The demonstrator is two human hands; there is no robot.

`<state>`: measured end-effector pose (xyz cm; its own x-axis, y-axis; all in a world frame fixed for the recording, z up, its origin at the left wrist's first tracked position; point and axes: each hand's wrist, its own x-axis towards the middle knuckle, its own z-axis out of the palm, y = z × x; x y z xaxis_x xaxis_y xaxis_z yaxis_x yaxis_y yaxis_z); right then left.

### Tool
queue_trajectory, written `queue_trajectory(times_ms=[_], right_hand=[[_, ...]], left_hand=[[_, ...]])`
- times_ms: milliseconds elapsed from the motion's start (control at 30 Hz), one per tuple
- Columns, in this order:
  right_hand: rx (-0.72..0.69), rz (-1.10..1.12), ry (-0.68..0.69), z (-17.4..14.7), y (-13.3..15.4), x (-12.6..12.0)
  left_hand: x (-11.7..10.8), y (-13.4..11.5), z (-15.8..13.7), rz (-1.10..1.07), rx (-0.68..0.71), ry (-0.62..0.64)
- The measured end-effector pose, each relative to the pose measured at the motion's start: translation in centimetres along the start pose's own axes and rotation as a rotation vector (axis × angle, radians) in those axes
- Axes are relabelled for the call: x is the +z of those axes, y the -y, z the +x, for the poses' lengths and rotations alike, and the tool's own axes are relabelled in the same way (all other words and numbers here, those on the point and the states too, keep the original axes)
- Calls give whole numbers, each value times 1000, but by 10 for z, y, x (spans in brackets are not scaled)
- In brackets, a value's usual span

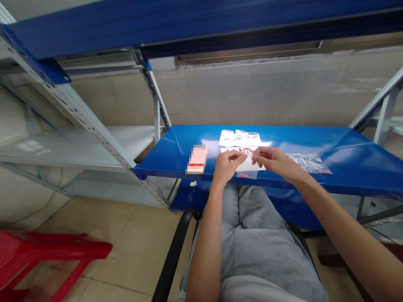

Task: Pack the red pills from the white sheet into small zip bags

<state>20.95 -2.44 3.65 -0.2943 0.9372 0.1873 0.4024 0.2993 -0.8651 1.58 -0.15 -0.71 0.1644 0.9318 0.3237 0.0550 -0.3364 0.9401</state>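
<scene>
My left hand [226, 166] and my right hand [274, 161] are close together at the front edge of the blue shelf. Both are closed in a pinch on the top edge of a small clear plastic bag [247, 172], which hangs between them. Small red pieces lie at the bottom of the bag. Just behind my fingers a white sheet [224, 149] carries several small red pieces [244, 149], too small to make out. To the right, near my right wrist, lie clear zip bags [310, 162] with some red pieces inside.
More clear bags [247, 137] lie flat behind the sheet on the blue shelf [321, 140]. A blurred pink and red item [197, 160] is on the left. A blue beam [201, 25] crosses above. A red stool [56, 247] stands at lower left, beside a black armrest [172, 260].
</scene>
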Motion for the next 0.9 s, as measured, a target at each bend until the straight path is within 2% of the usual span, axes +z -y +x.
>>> queue_trajectory(times_ms=[133,433,533,700,800,900], right_hand=[[-34,-10,4,1,1,2],[-92,-128,-102,5,-11,7],[-49,-95,-84,6,-11,6],[24,44,33,8,-8,-1],[13,17,13,10,-12,-8],[-3,-2,-28,12,-17,-15]], left_hand=[[3,0,-1,8,8,-6],[8,5,2,-76,-48,46],[8,5,2,-72,-66,6],[15,5,5,-125,-119,-79],[22,7,10,-175,-133,-123],[27,7,15,-225,-164,-95]])
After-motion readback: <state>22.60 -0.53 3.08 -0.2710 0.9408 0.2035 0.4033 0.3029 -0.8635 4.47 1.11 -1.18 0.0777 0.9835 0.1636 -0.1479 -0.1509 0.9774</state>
